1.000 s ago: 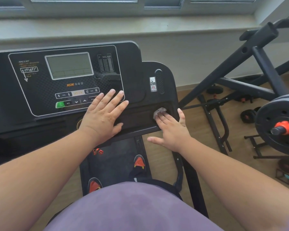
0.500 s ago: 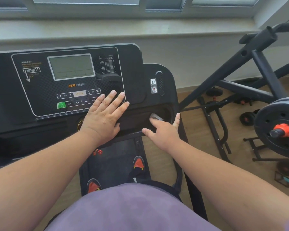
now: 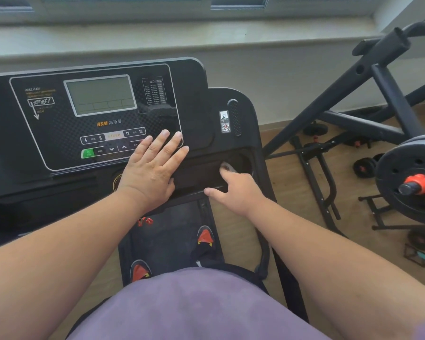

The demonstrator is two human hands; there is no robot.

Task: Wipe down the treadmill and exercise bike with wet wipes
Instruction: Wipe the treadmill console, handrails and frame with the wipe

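Since a second ago: right hand (image 3: 241, 190) has slid off the tray's front lip and pushed the wet wipe (image 3: 227, 167) deeper into the recessed cup-holder pocket at the console's right end. Wipe was a visible grey wad under the fingertips then; now only a small pale corner shows past them. Left hand hasn't shifted.

Left to right:
- Treadmill console (image 3: 59, 133): black, glossy, grey LCD blank, button row with one green key. Reflections streak the panel beside the screen; can't tell if that's moisture or glare.
- Left hand (image 3: 152, 168): flat, fingers spread, palm down on the console's lower edge beside the buttons, gripping nothing. Reads as a brace, steadying the body while the other arm reaches and presses.
- Right hand: fingers curled down into the pocket, pinning the wipe against its floor, thumb out along the front rail. Pressing more than grasping; how the fingers close on the wipe is hidden.
- Wipe: crumpled, off-white to grey, mostly covered. Probably already soiled.
- Further right: black frame (image 3: 368, 77) and a weight plate (image 3: 410, 177) with a red collar on the floor, well apart from both hands. Can't confirm any of it is the bike.

Judgement: still mid-treadmill, doing crevices.
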